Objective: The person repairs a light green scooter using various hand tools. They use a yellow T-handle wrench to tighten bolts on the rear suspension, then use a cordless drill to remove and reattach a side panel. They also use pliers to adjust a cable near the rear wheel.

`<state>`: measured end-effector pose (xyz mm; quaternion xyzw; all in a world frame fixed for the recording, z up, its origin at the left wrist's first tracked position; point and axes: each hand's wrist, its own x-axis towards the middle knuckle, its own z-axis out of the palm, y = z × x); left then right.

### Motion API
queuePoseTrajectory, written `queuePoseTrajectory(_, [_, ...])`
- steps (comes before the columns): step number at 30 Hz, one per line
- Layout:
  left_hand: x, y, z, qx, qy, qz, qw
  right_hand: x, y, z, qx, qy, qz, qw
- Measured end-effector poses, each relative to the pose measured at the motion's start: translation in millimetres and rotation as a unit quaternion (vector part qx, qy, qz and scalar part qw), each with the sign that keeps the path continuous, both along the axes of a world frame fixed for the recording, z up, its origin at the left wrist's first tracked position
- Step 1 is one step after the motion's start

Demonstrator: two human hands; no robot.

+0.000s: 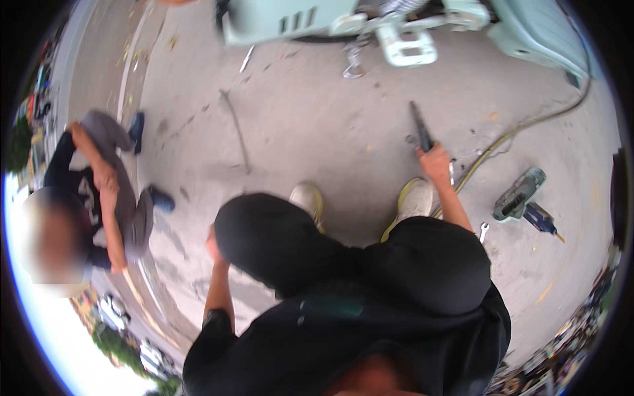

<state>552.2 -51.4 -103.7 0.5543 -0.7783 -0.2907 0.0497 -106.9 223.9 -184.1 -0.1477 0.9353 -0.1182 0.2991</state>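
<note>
My right hand (436, 164), out past my right shoe, is closed around the near end of a long dark tool (421, 124). The tool's narrow far end points away from me, toward a pale green scooter (284, 23); its exact kind is unclear. Small dark round parts (411, 139) lie beside it on the concrete. At the outer side of my left knee is my left hand (212, 247), its fingers mostly hidden by the knee.
On the right are a yellowish hose (492, 150), a pale green cover (520, 195), a blue-black handheld tool (541, 218) and a wrench (484, 231). A thin rod (236, 132) lies ahead on the left. Another person (99, 178) squats at far left, hands together.
</note>
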Motion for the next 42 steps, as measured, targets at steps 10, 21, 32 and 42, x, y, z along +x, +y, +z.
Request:
queuePoseTrajectory(10, [-246.1, -110.0, -37.2, -0.213, -0.048, -0.049, 0.975, 1.2, 9.3, -7.5, 0.020, 0.042, -0.004, 0.999])
queuePoseTrajectory(21, [-315.3, -153.5, -156.9, -0.103, -0.156, -0.020, 0.982, 9.7, 8.5, 9.1, 0.070, 0.042, -0.019, 0.997])
queuePoseTrajectory(32, [-78.3, -42.2, -44.2, 0.014, -0.256, -0.164, 0.952, 2.3, 5.0, 10.6, -0.002, 0.010, 0.024, 1.000])
queuePoseTrajectory(42, [118.8, 318.0, 71.0, 0.211, -0.375, -0.251, 0.867, -16.9, 15.2, 13.0, -0.018, -0.066, 0.084, 0.994])
